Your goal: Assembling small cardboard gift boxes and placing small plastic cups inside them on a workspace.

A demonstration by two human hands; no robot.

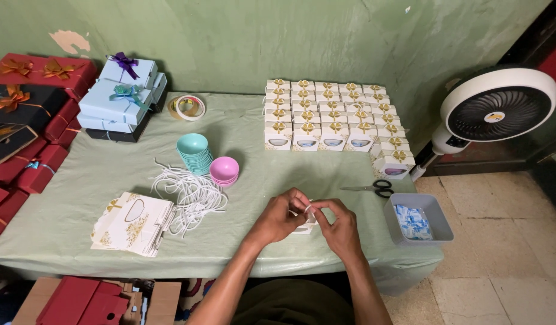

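Between both pinches — left hand [278, 219] and right hand [340, 225] nip a white cord [309, 208] over a small white box [304, 227]; keep tension even, fingertips close; cord pile [190, 197] left of grip, scissors [374, 188] and grey tray [420, 219] right, finished boxes [326, 114] beyond.

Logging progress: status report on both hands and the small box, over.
Left hand and right hand pinching white cord over small white box. Nothing in the way.
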